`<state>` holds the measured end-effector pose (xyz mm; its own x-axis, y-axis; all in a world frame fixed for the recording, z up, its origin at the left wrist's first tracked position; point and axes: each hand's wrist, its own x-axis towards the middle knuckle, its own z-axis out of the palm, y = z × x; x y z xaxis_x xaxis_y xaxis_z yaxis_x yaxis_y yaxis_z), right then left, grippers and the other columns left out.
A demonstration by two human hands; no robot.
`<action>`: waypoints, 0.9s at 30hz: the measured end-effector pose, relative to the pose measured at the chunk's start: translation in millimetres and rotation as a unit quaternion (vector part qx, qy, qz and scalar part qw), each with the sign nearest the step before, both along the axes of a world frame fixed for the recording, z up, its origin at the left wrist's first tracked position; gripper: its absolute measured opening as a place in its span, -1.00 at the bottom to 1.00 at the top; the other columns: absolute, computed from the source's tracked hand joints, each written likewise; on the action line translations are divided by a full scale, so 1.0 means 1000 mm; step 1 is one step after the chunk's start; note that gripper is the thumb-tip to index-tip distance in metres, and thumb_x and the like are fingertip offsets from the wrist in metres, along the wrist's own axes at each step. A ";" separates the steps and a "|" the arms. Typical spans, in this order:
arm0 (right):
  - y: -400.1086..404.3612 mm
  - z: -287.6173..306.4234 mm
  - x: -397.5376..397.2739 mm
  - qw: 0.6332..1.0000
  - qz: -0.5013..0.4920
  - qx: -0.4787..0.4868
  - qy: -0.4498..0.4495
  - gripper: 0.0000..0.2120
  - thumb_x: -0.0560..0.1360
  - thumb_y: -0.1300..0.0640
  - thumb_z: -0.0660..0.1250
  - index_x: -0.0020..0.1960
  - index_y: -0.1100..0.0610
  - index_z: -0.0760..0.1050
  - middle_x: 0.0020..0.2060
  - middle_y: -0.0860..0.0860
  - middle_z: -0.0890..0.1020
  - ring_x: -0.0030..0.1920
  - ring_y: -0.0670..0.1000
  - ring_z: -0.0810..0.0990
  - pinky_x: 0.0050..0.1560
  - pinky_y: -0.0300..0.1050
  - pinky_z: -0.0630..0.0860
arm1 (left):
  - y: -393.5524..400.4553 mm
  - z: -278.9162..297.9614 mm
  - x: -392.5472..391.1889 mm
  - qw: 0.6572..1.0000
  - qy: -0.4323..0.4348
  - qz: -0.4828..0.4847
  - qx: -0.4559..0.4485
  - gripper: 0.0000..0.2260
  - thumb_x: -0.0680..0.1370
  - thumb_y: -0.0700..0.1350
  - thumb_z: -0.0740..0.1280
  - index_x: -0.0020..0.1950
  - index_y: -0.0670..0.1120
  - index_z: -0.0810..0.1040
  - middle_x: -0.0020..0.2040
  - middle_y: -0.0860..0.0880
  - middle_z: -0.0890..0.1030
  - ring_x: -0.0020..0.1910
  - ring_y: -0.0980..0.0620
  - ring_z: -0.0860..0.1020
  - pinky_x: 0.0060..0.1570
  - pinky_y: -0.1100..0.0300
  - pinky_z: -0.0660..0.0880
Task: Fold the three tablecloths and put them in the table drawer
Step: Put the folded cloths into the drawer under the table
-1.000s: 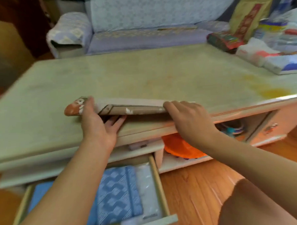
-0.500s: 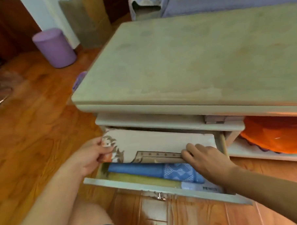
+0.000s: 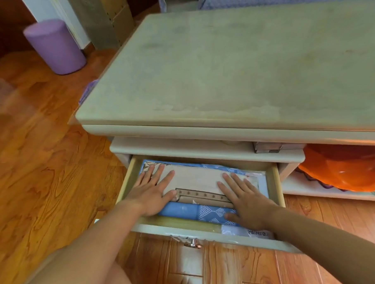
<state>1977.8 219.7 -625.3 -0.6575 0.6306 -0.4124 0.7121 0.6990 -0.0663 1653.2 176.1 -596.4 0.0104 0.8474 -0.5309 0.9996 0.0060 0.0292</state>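
Note:
The table drawer is pulled out under the table top. Inside lies a folded beige tablecloth with a brown patterned border, on top of a folded blue patterned tablecloth. A yellowish folded cloth shows along the drawer's front. My left hand lies flat on the left end of the beige cloth, fingers straight. My right hand presses flat on its right end, fingers spread. Neither hand grips anything.
The pale green table top fills the upper right. An orange bowl sits on the open shelf right of the drawer. A purple cylinder stands on the wooden floor at the upper left. The drawer knob points toward me.
The beige tablecloth went from the table top down into the drawer. Both hands let go of its edges and now lie flat on top of it.

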 end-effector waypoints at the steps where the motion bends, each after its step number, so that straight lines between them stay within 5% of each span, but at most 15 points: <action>1: 0.002 0.000 -0.002 1.000 -0.013 0.005 -0.011 -0.20 0.49 -0.45 -0.34 0.52 -0.04 -0.56 0.53 0.11 -0.44 0.57 0.18 -0.37 0.58 0.24 -0.08 | 0.005 0.002 0.001 1.000 0.006 -0.002 0.001 -0.40 0.65 0.35 -0.15 0.59 0.26 -0.36 0.57 0.09 -0.45 0.54 0.00 -0.49 0.54 -0.01 -0.37; 4: 0.002 0.026 -0.011 0.998 -0.055 -0.034 0.019 -0.05 0.38 -0.51 -0.45 0.61 0.02 -0.36 0.54 0.09 -0.39 0.61 0.18 -0.27 0.60 0.20 -0.15 | 0.012 0.003 0.004 0.999 0.030 -0.006 0.015 -0.40 0.65 0.34 -0.17 0.59 0.24 -0.38 0.58 0.07 -0.45 0.55 -0.02 -0.47 0.56 -0.03 -0.36; 8: -0.062 0.066 -0.030 0.990 0.024 -0.075 0.113 -0.13 0.53 -0.47 -0.02 0.64 0.01 -0.13 0.63 0.01 -0.09 0.62 0.09 -0.15 0.59 0.11 -0.16 | 0.022 0.010 0.010 0.999 0.048 0.003 0.004 -0.40 0.65 0.34 -0.16 0.61 0.21 -0.35 0.61 0.02 -0.40 0.58 -0.05 -0.40 0.57 -0.04 -0.32; 11: -0.083 0.046 -0.023 0.986 0.122 0.080 0.075 -0.33 0.63 -0.13 0.12 0.63 0.15 0.05 0.58 0.18 0.20 0.59 0.27 0.10 0.50 0.30 0.20 | 0.027 0.043 0.026 0.999 0.012 0.041 0.010 -0.45 0.69 0.26 -0.09 0.65 0.12 0.08 0.68 -0.09 -0.02 0.65 -0.10 -0.04 0.59 -0.07 -0.01; 13: -0.064 0.041 -0.020 0.980 0.113 0.135 0.088 -0.43 0.64 -0.02 0.15 0.59 0.13 0.18 0.55 0.21 0.26 0.56 0.31 0.16 0.48 0.32 0.24 | 0.016 0.069 0.039 0.994 -0.038 0.062 0.076 -0.56 0.69 0.21 -0.02 0.44 0.08 0.43 0.52 -0.05 0.40 0.49 -0.13 0.36 0.40 -0.06 0.34; 15: -0.050 0.045 -0.021 0.980 0.103 0.139 0.100 -0.42 0.62 -0.05 0.24 0.57 0.11 0.21 0.55 0.21 0.24 0.57 0.32 0.14 0.50 0.33 0.19 | -0.005 0.086 0.048 0.982 -0.073 0.087 0.151 -0.68 0.68 0.15 0.09 0.25 0.10 0.57 0.23 0.08 0.60 0.21 -0.04 0.55 0.12 0.02 0.50; 18: -0.040 0.049 -0.026 0.979 0.039 0.178 0.093 -0.25 0.50 -0.22 0.38 0.56 0.06 0.24 0.54 0.20 0.26 0.56 0.30 0.16 0.53 0.35 0.11 | -0.029 0.087 0.050 0.977 -0.132 0.158 0.055 -0.73 0.67 0.02 0.19 -0.12 0.01 0.61 -0.17 0.01 0.65 -0.20 0.02 0.60 -0.25 0.09 0.50; 20: -0.027 0.060 -0.027 0.975 -0.046 0.196 0.090 -0.12 0.41 -0.35 0.39 0.56 0.08 0.24 0.52 0.21 0.27 0.53 0.31 0.21 0.53 0.33 0.11 | -0.028 0.076 0.046 0.970 -0.160 0.180 -0.019 -0.73 0.67 -0.01 0.23 -0.13 0.00 0.65 -0.23 0.00 0.66 -0.29 0.03 0.60 -0.31 0.14 0.49; 22: -0.017 0.071 -0.029 0.967 -0.112 0.211 0.088 -0.16 0.38 -0.28 0.47 0.49 0.13 0.32 0.41 0.23 0.38 0.38 0.29 0.36 0.43 0.25 0.29 | -0.020 0.069 0.046 0.965 -0.174 0.196 -0.001 -0.72 0.68 0.02 0.24 -0.10 -0.01 0.66 -0.33 0.05 0.59 -0.38 0.06 0.52 -0.38 0.20 0.39; 24: -0.023 0.069 -0.030 0.963 -0.100 0.227 0.101 -0.35 0.34 0.04 0.56 0.33 0.16 0.39 0.16 0.18 0.47 0.10 0.20 0.46 0.12 0.14 0.45 | -0.014 0.063 0.054 0.951 -0.217 0.219 0.010 -0.78 0.68 0.08 0.24 0.07 0.05 0.65 -0.21 0.10 0.62 -0.24 0.06 0.59 -0.26 0.20 0.46; 27: -0.045 0.066 -0.034 0.971 -0.120 0.136 0.159 -0.66 0.41 0.25 0.42 0.12 0.09 0.39 -0.10 0.01 0.51 -0.17 0.02 0.49 -0.16 -0.09 0.53 | -0.008 0.050 0.070 0.930 -0.288 0.228 0.007 -0.53 0.65 0.11 0.29 0.55 0.11 0.32 0.42 0.09 0.48 0.32 0.04 0.50 0.29 0.06 0.43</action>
